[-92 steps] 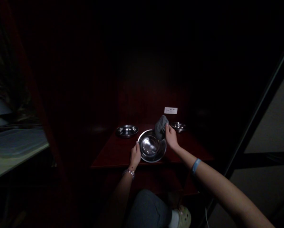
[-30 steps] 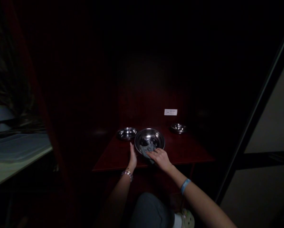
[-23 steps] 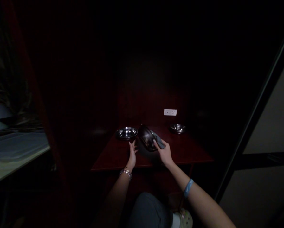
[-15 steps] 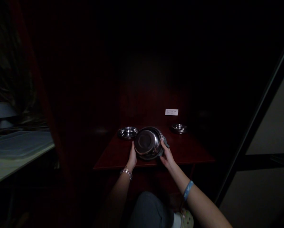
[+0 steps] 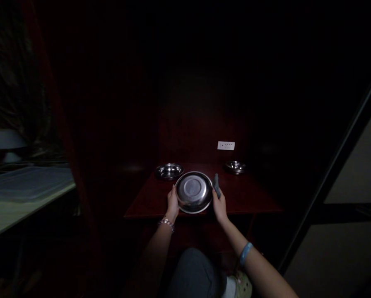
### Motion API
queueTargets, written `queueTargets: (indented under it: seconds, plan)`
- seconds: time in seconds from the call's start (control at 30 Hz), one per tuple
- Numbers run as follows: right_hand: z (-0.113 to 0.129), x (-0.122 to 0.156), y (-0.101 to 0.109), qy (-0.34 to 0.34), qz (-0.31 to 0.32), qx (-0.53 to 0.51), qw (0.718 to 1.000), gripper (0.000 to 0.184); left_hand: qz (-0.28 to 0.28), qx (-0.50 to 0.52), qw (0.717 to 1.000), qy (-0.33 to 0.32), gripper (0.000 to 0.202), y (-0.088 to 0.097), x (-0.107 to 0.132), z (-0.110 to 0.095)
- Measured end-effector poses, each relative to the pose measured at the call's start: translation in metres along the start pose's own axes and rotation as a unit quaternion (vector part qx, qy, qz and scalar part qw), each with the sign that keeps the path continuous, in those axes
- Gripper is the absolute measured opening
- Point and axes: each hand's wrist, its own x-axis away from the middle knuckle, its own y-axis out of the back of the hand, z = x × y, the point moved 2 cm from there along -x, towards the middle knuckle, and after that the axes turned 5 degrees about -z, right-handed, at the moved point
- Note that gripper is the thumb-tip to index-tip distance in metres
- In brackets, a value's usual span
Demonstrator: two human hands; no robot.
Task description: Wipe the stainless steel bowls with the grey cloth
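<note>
Dimly lit at the back, a dark red wall (image 5: 194,140). In front, a dark red table (image 5: 249,200). At its near edge, contact with the top unclear, a metal bowl (image 5: 193,191), tipped underside toward the camera. Grasped at the left rim by the left hand (image 5: 172,205), at the right by the right hand (image 5: 219,205). Behind to the left, a wide dish (image 5: 169,171); farther right, smaller dishes (image 5: 235,167). Also in the right hand, a gray cloth (image 5: 216,185). On the wall, a white socket (image 5: 226,145).

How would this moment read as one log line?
left hand: bowl edge | right hand: bowl edge, gray cloth | bowl: underside toward camera
</note>
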Motion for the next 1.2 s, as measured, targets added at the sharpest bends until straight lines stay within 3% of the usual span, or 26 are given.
queueTargets:
  seconds: [0.2,0.4,0.77,0.97,1.2]
  plan:
    - [0.014,-0.015,-0.008,0.125,0.068,0.204,0.969,0.061,0.022,0.013,1.0,0.004,0.043,0.0,-0.002,0.004]
    - [0.027,-0.024,-0.013,0.223,0.098,0.293,0.925,0.055,0.028,-0.001,1.0,0.005,0.048,0.0,-0.002,0.005]
    - [0.053,-0.035,-0.038,0.236,0.114,0.427,0.865,0.051,0.026,-0.024,0.999,-0.017,0.053,0.001,-0.003,0.005]
    - [0.049,-0.026,-0.056,0.286,0.122,0.449,0.838,0.059,0.032,-0.066,0.997,-0.033,0.059,0.003,-0.006,0.008]
    - [0.054,-0.011,-0.072,0.333,0.116,0.45,0.821,0.053,0.044,-0.06,0.997,-0.036,0.053,0.001,-0.005,0.008]
